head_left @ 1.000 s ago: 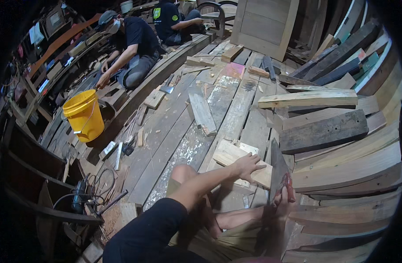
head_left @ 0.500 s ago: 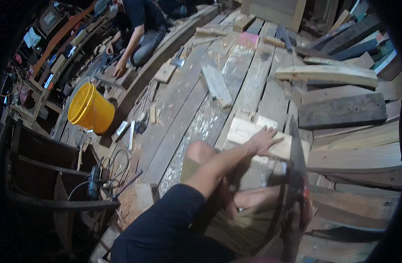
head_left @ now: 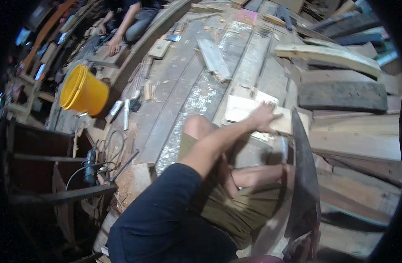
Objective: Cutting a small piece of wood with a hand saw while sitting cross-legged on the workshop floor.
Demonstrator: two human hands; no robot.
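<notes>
My left hand (head_left: 263,117) presses on a pale wooden board (head_left: 237,107) with its fingers spread, above my bent bare legs. A handsaw's long dark blade (head_left: 302,184) runs from the board's right end down toward me. My right hand (head_left: 297,247), low at the right and blurred, is closed on the saw's reddish handle.
A yellow bucket (head_left: 84,90) stands at left, above a corded power tool (head_left: 91,164) and dark wooden frame (head_left: 38,160). Another person (head_left: 137,30) crouches beyond a beam. Curved timbers (head_left: 350,136) and offcuts (head_left: 212,59) lie right and ahead on the plank floor (head_left: 179,79).
My right hand and the saw have moved down toward me. My left hand stays on the board. The view has tilted, so the surroundings sit higher and the background person is partly cut off.
</notes>
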